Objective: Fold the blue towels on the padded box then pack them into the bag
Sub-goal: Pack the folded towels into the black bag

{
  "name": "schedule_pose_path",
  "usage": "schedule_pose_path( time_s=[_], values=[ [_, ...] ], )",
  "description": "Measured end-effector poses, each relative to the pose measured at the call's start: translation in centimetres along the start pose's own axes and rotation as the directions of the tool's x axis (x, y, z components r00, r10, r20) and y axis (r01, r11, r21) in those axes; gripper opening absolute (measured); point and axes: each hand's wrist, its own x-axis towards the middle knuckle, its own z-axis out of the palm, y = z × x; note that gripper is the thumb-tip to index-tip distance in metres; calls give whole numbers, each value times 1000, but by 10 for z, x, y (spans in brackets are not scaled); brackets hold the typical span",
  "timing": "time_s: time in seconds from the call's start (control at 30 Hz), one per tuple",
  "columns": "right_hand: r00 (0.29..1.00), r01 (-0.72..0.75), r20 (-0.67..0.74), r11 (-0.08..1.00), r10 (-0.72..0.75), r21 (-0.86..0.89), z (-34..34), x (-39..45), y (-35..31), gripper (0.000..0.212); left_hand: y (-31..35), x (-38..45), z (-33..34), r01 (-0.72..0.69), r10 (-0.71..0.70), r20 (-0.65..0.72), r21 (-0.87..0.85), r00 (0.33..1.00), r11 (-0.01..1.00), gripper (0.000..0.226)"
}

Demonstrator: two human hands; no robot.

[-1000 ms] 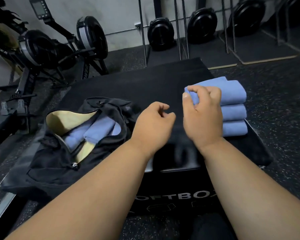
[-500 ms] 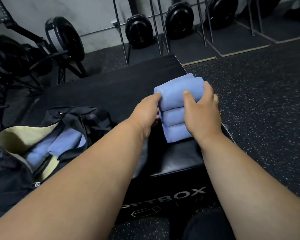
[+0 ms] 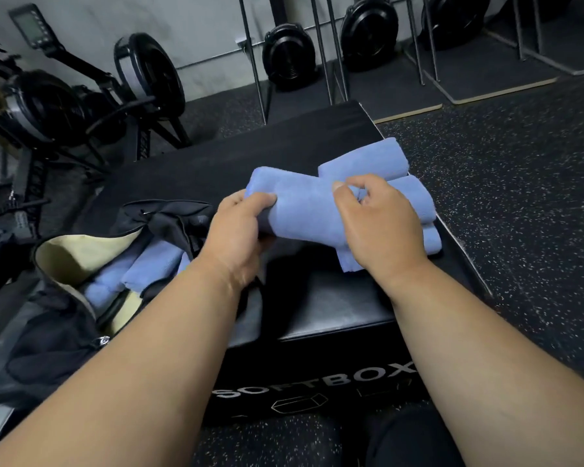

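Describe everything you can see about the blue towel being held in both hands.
The folded towel is light blue, soft and plush like microfibre, folded into a thick bundle. The left hand grips its left end and the right hand pinches its right side, above the padded box, in front of the folded towels remaining there.

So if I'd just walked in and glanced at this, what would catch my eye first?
Most likely the folded blue towel in the middle, gripped at each end by the left hand and the right hand, above the black padded box. Behind it, more folded towels are stacked near the box's right edge. At the left, an open black bag with a pale lining already holds several packed towels.
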Motion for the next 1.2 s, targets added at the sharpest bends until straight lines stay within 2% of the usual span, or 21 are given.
schedule_pose_path(
  time_s=[0.03,0.1,0.17,0.27,0.33,0.43,0.57,0.67,0.73,0.8,0.87,0.93,0.97,1.07,1.2],
  values=[
    [999,49,3,999,-49,-19,5,-3,-2,49,3,-6,-13,-10,10,27,-11,1000,1000,32],
    [987,153,51,988,-153,-3,15,-10,-8,56,10,-20,-39,-19,20,71,-17,997,1000,30],
    [951,198,220,975,-216,104,24,-19,-15,66,17,-35,-63,-37,37,113,0,993,999,25],
    [817,89,514,938,-261,335,41,-36,-30,79,27,-51,-96,-95,87,153,41,984,995,37],
    [718,20,620,900,-315,434,56,-48,-40,70,34,-59,-118,-129,116,166,68,979,989,47],
    [633,-34,681,866,-367,498,68,-63,-56,43,43,-67,-139,-144,128,183,80,975,986,48],
    [605,-69,691,838,-396,541,86,-80,-76,28,41,-80,-164,-137,135,107,14,985,990,38],
    [610,-84,691,835,-388,543,106,-96,-91,28,37,-89,-183,-82,84,40,-46,996,996,24],
    [609,-66,692,844,-388,532,125,-108,-98,30,33,-93,-199,-27,27,5,-34,1000,999,29],
    [648,-5,650,851,-397,525,144,-115,-103,39,31,-93,-216,-18,17,-67,-16,998,1000,34],
    [699,229,545,867,-463,443,163,-118,-106,46,30,-94,-236,-55,52,-162,-14,985,998,32],
    [678,562,469,811,-566,166,178,-118,-108,49,29,-93,-258,-88,83,-214,-14,973,996,29],
    [653,668,478,744,-588,3,183,-118,-110,48,29,-93,-268,-99,93,-234,-13,968,995,28],
    [614,765,612,566,-498,-306,195,-119,-110,36,26,-90,-292,-106,94,-288,-28,953,994,29],
    [616,769,682,489,-394,-412,200,-120,-114,38,22,-83,-312,-139,125,-305,-24,944,990,32]
  ],
)
